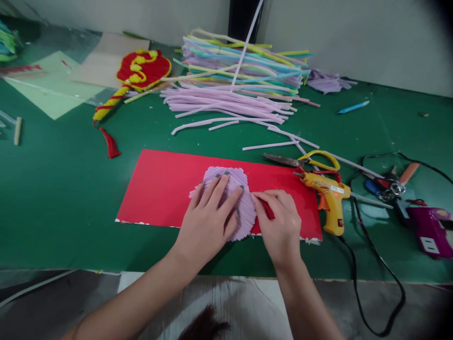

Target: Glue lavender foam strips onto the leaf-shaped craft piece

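Note:
A lilac panel (244,208) of pipe cleaners laid side by side, with an uneven rounded outline, rests on a red rectangular board (159,189). My left hand (208,212) lies over it, fingers spread and pressing it flat, so its lower left part is hidden. At the panel's right edge my right hand (279,217) is closed, thumb and index finger pinching the rim. To the right, a yellow hot glue gun (329,193) lies with its nozzle over the board. Yellow-handled scissors (304,160) lie just behind it.
Behind the board lie a heap of coloured pipe cleaners (237,61) and loose lilac ones (233,104). A red-and-yellow fan (141,71) with a tassel sits at back left. Keys (392,186), a purple device (433,231) and a black cord (371,255) are at right.

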